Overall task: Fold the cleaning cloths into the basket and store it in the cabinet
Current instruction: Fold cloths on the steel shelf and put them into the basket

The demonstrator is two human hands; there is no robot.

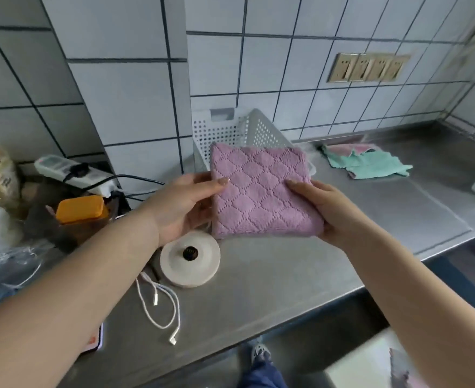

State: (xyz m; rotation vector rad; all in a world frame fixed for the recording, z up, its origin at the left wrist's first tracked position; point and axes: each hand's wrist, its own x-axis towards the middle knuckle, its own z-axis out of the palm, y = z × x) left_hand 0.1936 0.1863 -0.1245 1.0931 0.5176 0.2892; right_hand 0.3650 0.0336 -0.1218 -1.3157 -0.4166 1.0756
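Observation:
A folded purple quilted cloth (pixel 261 191) is held above the steel counter, in front of the white perforated basket (pixel 222 130) that stands against the tiled wall. My left hand (pixel 186 203) pinches the cloth's left edge, thumb on top. Its right edge sits in the grip of my right hand (pixel 323 208), thumb on the upper face. To the right, a teal cloth (pixel 370 163) lies crumpled on the counter together with a pink one (pixel 345 148). The basket's inside is hidden behind the purple cloth.
A round white lid with a dark knob (pixel 190 260) and a white cable (pixel 160 306) lie near the counter's front edge. A power strip (pixel 71 170), an orange-lidded jar (pixel 81 211) and bags crowd the left. Wall sockets (pixel 368 67) are at upper right.

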